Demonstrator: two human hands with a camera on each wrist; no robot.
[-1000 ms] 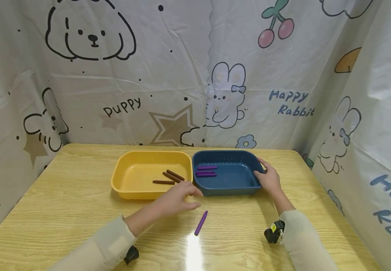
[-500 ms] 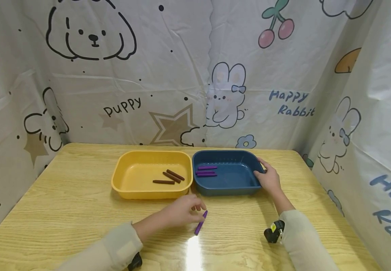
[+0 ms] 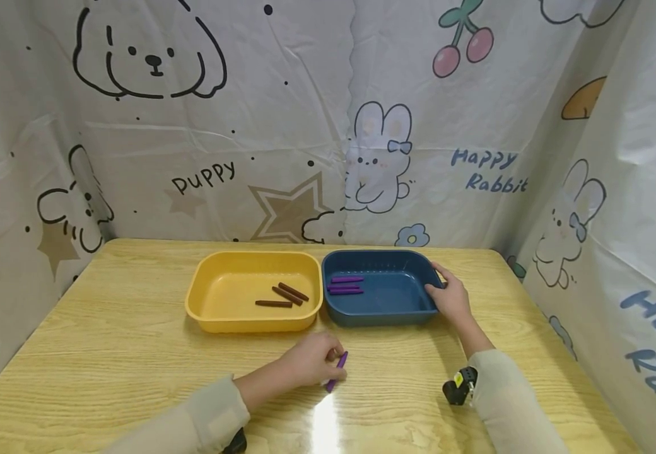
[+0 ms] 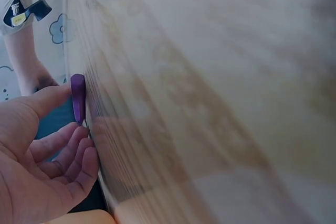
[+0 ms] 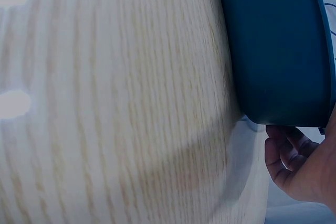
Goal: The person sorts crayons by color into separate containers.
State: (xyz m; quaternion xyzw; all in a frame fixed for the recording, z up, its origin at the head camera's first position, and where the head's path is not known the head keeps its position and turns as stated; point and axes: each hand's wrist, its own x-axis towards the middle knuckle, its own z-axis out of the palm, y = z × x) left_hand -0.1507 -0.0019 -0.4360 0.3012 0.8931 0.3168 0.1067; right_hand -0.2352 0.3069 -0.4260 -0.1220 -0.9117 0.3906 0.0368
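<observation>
A purple crayon (image 3: 342, 362) lies on the table in front of the trays. My left hand (image 3: 312, 360) is over it, with thumb and forefinger pinching it from both sides. In the left wrist view the crayon (image 4: 78, 97) spans from the thumb to the forefinger, close to the tabletop. My right hand (image 3: 451, 299) grips the right end of the blue tray (image 3: 385, 318), thumb over the rim and fingers outside. The right wrist view has these fingers (image 5: 286, 150) against the tray's end wall (image 5: 283, 51). Several purple crayons (image 3: 346, 290) lie at the left inside that tray.
A yellow tray (image 3: 248, 326) stands against the blue tray's left side. Several brown crayons (image 3: 291, 294) lie in its right half. The wood-grain table (image 3: 106, 353) has a printed cloth (image 3: 237, 126) hanging behind it.
My left hand has come down from beside the yellow tray toward the front, and its fingers have closed about the purple crayon. My right hand stays at the blue tray.
</observation>
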